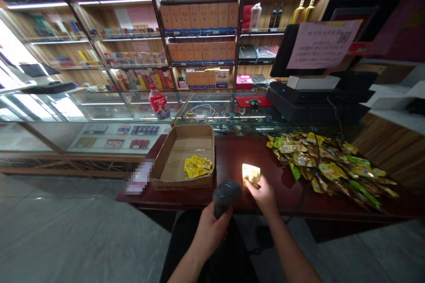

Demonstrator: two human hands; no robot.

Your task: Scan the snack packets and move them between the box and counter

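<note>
My left hand (212, 228) is wrapped round the handle of a black barcode scanner (227, 192), held above my lap at the table's near edge. In my right hand (264, 194) is a small snack packet (250, 173), pinched by its lower edge and brightly lit on the side toward the scanner. A shallow cardboard box (169, 159) sits to the left, with several yellow packets (197, 166) in its near right part. On the right lies a large heap of gold, yellow and green packets (318, 159).
The dark red wooden table (229, 154) meets a glass counter (222, 117) behind. On the counter stand a red bottle (158, 103), a white cable (200, 117), a mouse (254, 103) and a monitor (284, 51). A black cord crosses the heap. Paper (141, 177) lies left of the box.
</note>
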